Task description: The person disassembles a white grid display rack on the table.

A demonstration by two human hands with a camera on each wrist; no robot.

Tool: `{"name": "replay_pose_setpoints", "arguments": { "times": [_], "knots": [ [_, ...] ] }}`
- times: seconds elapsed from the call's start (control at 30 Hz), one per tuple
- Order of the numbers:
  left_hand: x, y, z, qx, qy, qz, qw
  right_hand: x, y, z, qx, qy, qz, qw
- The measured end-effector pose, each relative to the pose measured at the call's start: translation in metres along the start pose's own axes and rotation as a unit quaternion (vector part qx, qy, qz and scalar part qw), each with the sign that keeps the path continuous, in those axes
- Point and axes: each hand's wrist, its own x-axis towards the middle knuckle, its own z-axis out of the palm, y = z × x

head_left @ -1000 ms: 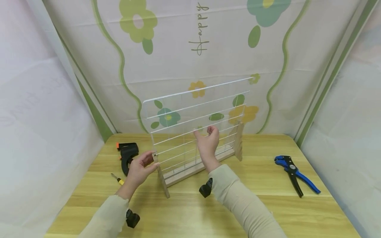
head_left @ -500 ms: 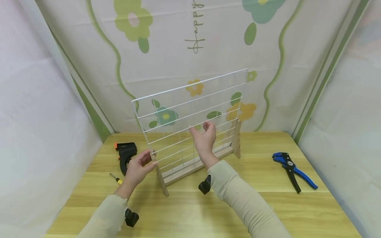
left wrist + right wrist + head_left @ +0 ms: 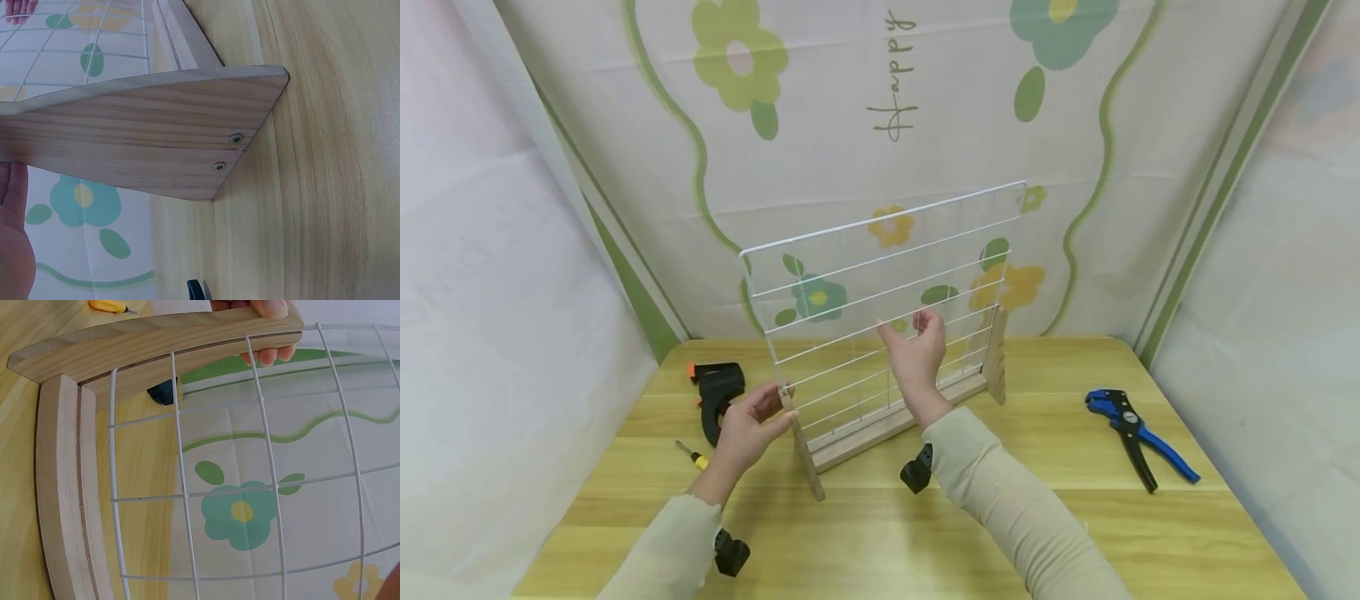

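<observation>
A white wire grid [image 3: 880, 225] rises from a wooden stand made of a low base bar [image 3: 880, 429] and two side panels. My left hand [image 3: 748, 429] grips the upper end of the left side panel [image 3: 156, 119], thumb on the near side and fingers behind, as the right wrist view shows. Two screw heads mark this panel's outer face. My right hand [image 3: 917, 354] holds the grid near its middle, thumb and fingers spread across the wires; exactly how the fingertips meet them is hard to see. The grid's left edge runs down to the top of the left panel.
On the left of the table [image 3: 1075, 542] lie a black clamp [image 3: 718, 392] with orange tips and a yellow-handled screwdriver [image 3: 698, 458]. Blue and black wire strippers [image 3: 1135, 433] lie on the right. A flowered cloth [image 3: 955, 142] hangs behind, with white cloth at both sides.
The grid's left edge has shifted left toward the left panel, mostly during the first half second. Both hands keep their holds. The head view has shifted slightly.
</observation>
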Motion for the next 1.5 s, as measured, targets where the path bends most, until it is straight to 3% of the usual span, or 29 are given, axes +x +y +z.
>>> {"name": "replay_pose_setpoints", "arguments": {
  "times": [0.23,0.4,0.67,0.77,1.37,1.5],
  "knots": [
    [0.001,-0.004,0.000,-0.008,0.002,0.018,0.9998,0.001,-0.001,0.000,-0.006,0.012,-0.002,0.9999],
    [0.001,-0.006,0.001,-0.004,0.004,0.012,0.9999,0.002,-0.003,0.001,-0.007,0.011,-0.004,0.9999],
    [0.006,-0.033,0.003,-0.029,0.005,0.011,0.9995,0.002,-0.007,0.001,-0.011,0.009,-0.006,0.9999],
    [0.007,-0.037,0.003,-0.032,0.004,0.010,0.9994,0.002,-0.008,0.001,-0.012,0.008,0.000,0.9999],
    [0.006,-0.037,0.004,-0.029,0.000,-0.008,0.9996,0.002,-0.012,0.000,-0.002,-0.001,0.009,1.0000],
    [0.006,-0.038,0.004,-0.032,0.003,-0.001,0.9995,0.003,-0.012,0.000,0.000,0.000,0.009,1.0000]
  ]
}}
